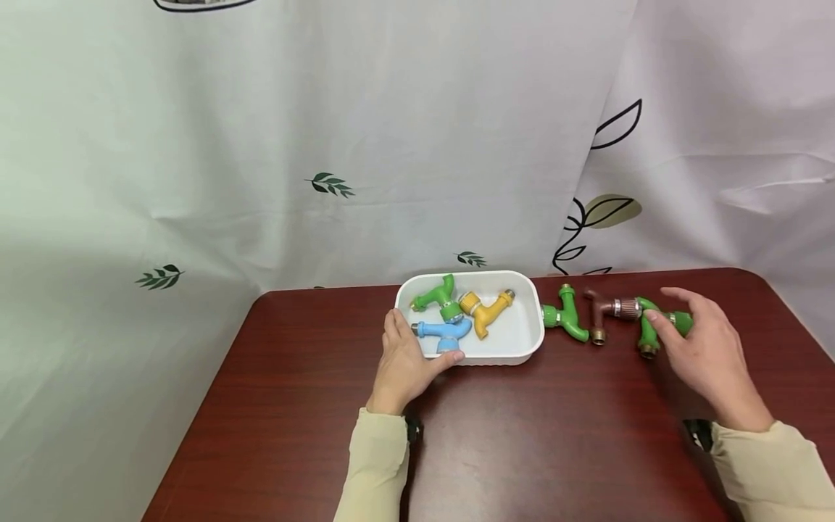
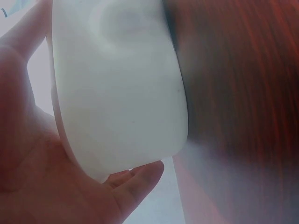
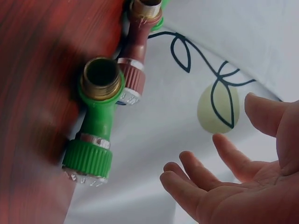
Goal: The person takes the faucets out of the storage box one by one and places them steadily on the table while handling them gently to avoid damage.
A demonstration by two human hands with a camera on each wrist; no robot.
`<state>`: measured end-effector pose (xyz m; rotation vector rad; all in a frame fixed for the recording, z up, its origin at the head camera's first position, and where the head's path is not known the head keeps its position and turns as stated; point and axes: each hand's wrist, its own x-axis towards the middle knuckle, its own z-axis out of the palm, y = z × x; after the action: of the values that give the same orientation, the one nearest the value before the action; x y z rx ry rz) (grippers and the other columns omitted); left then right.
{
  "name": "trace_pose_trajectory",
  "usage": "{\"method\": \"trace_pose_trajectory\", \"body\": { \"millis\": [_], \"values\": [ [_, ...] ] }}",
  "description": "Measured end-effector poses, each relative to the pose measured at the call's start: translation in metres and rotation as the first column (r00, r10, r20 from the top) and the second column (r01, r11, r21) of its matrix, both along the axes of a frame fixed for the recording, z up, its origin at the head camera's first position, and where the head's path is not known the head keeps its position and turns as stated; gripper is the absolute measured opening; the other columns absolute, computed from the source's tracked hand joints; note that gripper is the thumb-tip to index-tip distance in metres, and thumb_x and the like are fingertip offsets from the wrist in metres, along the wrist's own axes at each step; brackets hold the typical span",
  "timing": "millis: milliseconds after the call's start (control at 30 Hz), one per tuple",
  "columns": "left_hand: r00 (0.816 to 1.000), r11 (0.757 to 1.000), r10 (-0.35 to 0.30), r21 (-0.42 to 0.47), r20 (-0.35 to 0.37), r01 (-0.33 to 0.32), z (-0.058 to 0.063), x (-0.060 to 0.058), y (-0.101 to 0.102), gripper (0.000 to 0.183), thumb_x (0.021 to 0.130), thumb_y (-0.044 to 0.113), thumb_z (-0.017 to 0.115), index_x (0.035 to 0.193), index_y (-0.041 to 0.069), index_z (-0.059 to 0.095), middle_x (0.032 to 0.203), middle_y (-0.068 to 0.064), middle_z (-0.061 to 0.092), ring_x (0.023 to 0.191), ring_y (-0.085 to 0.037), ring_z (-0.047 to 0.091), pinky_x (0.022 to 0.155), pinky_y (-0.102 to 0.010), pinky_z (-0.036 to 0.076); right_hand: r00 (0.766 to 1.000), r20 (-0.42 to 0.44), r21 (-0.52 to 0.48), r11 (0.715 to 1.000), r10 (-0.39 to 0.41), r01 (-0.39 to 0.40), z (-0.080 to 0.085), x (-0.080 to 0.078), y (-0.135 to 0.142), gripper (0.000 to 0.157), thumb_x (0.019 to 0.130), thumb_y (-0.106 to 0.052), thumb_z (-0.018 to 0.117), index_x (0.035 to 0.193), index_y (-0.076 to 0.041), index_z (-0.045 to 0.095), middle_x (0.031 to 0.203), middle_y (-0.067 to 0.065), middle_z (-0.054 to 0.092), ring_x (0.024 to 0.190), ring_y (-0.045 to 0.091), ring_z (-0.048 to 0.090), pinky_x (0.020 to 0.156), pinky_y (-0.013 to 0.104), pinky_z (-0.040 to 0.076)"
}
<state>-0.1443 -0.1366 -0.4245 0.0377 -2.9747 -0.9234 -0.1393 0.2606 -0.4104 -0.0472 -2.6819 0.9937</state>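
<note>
My left hand point(image 1: 400, 366) grips the near left corner of a white plastic tub point(image 1: 515, 357), thumb over the front rim and fingers along the left side. Inside the tub lie a green tap point(image 1: 438, 295), a yellow tap point(image 1: 485, 316) and a blue tap point(image 1: 443, 330). The left wrist view shows the tub's outer wall point(image 2: 121, 102) against the palm. My right hand point(image 1: 707, 348) hovers by a green tap point(image 1: 648, 335) at the row's right end, thumb and fingers spread. In the right wrist view a gap separates the fingers point(image 3: 187, 191) from that tap point(image 3: 99, 123).
Right of the tub, another green tap point(image 1: 570, 319) and a brown tap point(image 1: 598, 313) lie in a row on the dark red wooden table point(image 1: 522, 442). A white curtain point(image 1: 404, 145) with leaf prints hangs right behind the table's back edge.
</note>
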Motion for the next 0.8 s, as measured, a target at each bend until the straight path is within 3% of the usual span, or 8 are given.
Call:
{"method": "trace_pose_trajectory", "body": {
  "millis": [633,800],
  "values": [
    [1.000,1.000,0.003,-0.006,-0.011,-0.003,-0.001,0.000,0.001,0.136,0.072,0.066,0.081,0.155,-0.012,0.006,0.162,-0.027,0.010,0.144,-0.043,0.024,0.106,-0.051,0.042,0.991,-0.095,-0.023,0.995,0.091,-0.093,0.005,0.003,-0.047,0.045,0.097,-0.015,0.067,0.136,0.003,0.052,0.137,0.035,0.046,0.125,0.054,0.041,0.093,0.069,0.032],
    [1.000,1.000,0.006,0.002,-0.006,-0.006,-0.001,0.000,0.000,0.136,0.072,0.066,0.080,0.156,-0.012,0.005,0.162,-0.027,0.009,0.144,-0.043,0.024,0.105,-0.051,0.042,0.979,-0.152,-0.041,0.989,0.136,-0.143,0.007,0.001,-0.062,0.044,0.094,-0.009,0.071,0.132,0.003,0.055,0.124,0.029,0.054,0.121,0.048,0.045,0.094,0.063,0.033]
  ]
}}
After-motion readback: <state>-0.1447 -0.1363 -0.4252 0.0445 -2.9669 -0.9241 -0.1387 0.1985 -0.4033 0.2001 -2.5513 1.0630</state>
